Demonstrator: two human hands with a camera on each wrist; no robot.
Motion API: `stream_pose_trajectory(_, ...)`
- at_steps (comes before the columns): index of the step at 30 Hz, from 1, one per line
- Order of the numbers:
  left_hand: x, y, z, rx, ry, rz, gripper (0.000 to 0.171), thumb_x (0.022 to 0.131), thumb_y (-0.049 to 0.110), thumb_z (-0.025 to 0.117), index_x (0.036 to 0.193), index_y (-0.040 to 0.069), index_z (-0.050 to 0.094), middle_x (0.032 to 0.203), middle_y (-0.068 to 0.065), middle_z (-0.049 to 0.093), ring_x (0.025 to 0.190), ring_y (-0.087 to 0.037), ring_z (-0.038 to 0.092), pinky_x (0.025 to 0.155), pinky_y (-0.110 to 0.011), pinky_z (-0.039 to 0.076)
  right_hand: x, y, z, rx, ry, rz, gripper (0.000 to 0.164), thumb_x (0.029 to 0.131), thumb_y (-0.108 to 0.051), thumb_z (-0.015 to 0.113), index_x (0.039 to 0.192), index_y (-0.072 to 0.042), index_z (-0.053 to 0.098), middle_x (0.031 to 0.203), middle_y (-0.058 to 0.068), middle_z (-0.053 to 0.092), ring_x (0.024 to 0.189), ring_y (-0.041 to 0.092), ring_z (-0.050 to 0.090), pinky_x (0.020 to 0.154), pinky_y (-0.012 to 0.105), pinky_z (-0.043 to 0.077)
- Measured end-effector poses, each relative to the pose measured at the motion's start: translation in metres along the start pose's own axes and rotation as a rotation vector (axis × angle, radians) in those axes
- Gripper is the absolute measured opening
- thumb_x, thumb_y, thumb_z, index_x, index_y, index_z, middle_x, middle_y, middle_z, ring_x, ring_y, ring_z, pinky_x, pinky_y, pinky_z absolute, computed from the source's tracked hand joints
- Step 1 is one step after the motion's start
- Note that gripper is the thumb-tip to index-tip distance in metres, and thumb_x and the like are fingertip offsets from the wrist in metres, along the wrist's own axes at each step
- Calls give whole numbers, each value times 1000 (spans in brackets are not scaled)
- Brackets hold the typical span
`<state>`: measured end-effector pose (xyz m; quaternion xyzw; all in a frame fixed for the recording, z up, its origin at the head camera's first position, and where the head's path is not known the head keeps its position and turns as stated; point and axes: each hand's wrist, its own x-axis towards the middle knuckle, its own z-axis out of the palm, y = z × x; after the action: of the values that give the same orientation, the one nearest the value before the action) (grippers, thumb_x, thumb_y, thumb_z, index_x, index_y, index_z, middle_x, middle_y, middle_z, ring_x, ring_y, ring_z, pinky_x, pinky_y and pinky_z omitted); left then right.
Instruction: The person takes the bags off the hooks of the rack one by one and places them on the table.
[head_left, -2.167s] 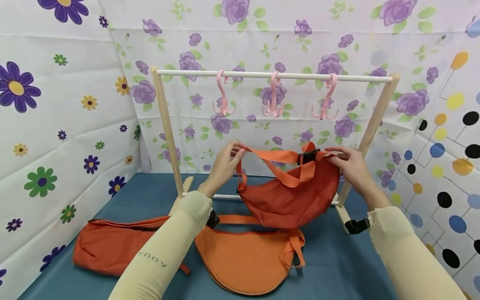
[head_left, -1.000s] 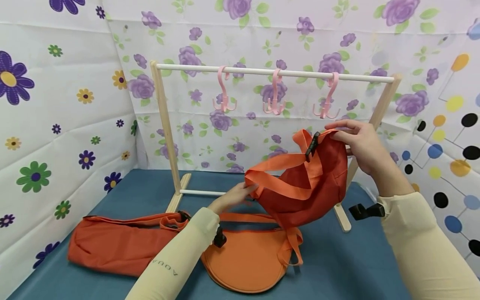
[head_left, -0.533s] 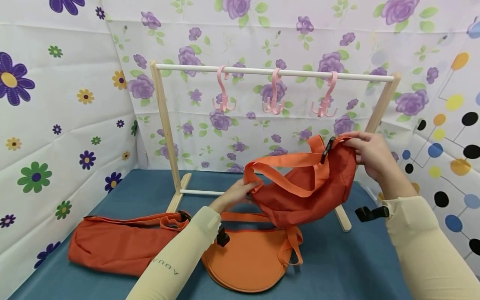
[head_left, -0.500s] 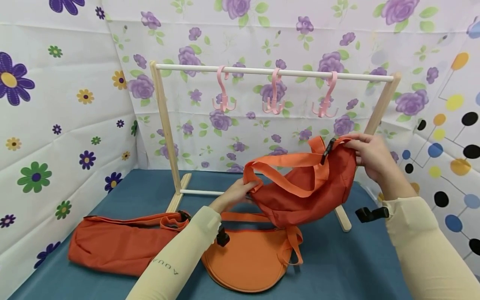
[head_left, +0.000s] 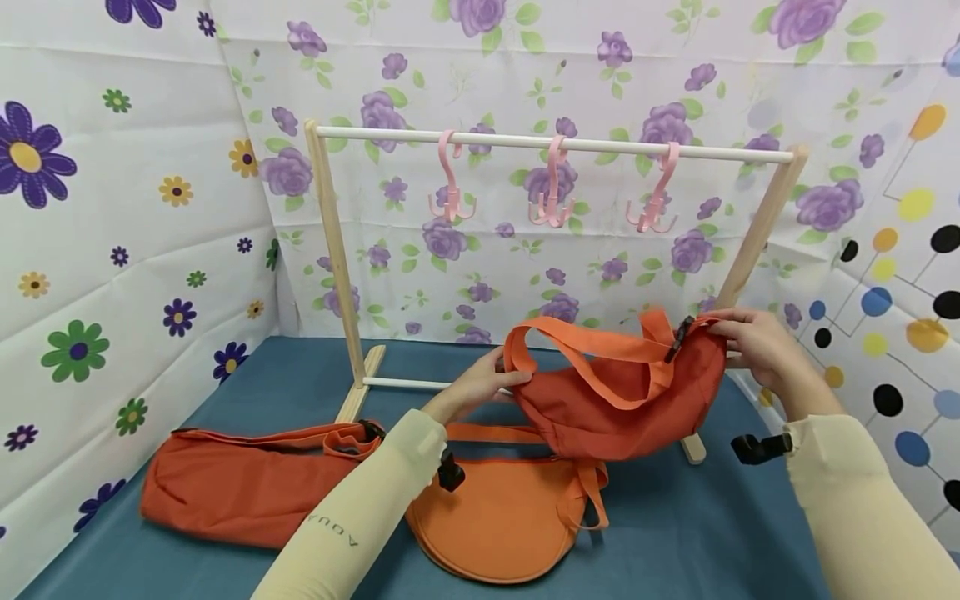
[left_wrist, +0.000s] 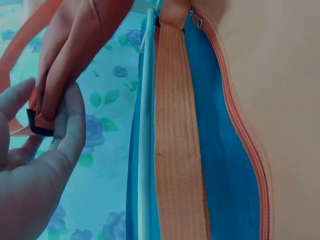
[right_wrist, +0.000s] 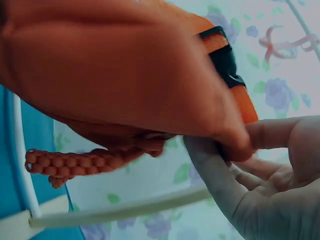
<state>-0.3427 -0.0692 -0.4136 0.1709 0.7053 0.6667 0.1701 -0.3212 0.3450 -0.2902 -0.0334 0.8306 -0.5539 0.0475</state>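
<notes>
A rust-red waist bag point(head_left: 615, 408) with an orange strap point(head_left: 577, 337) and a black buckle point(head_left: 679, 337) hangs between both hands, over the blue table. My left hand point(head_left: 480, 385) holds its left end; in the left wrist view, thumb and fingers sit around the corner by a black strap slider point(left_wrist: 37, 124). My right hand point(head_left: 757, 346) pinches the raised right end near the buckle. A braided cord point(right_wrist: 75, 164) dangles under the bag in the right wrist view. Below lies an orange half-round bag point(head_left: 495, 521), its top partly overlapped by the held bag.
Behind stands a wooden rack with a white rail point(head_left: 525, 142) carrying three pink hooks point(head_left: 553, 187). Another red bag point(head_left: 225, 487) lies on the blue table point(head_left: 675, 533) at left, partly behind the left sleeve. Flowered and dotted sheets point(head_left: 420, 75) enclose the table.
The left hand went down to the bag's left corner, then rose slightly. The right hand rose, then came down and rightward with its end, so the bag hangs more level than a second ago.
</notes>
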Motion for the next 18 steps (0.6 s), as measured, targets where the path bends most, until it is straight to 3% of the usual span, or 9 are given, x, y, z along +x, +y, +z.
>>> stream_pose_trajectory(2,0,1,1,-4,20,-1,65,102,25,71,157,15,39,132,-14,62,114,-26,67,95,-44,57,1,6,-3,-45,-16,3,48,112,-24,49,152,2,45,99,-16,66,88,5,69,78,31,62)
stream_pose_trajectory(4,0,2,3,-12,34,0,66,101,24,72,157,13,39,131,-15,63,114,-26,68,94,-44,58,2,12,-5,-64,-31,15,54,112,-24,47,155,7,39,99,-15,66,88,5,70,79,33,62)
stream_pose_trajectory(13,-1,12,19,-38,31,13,58,102,17,70,152,7,42,125,-18,63,109,-27,69,93,-44,58,0,29,-20,-177,-87,14,51,111,-15,43,153,13,37,112,-2,66,90,9,70,80,39,62)
stream_pose_trajectory(18,1,15,35,-24,-3,18,51,102,15,70,147,7,46,119,-17,65,103,-26,71,98,-51,55,-6,33,-34,-272,-153,55,48,105,0,38,150,16,39,122,19,66,92,17,69,77,44,63)
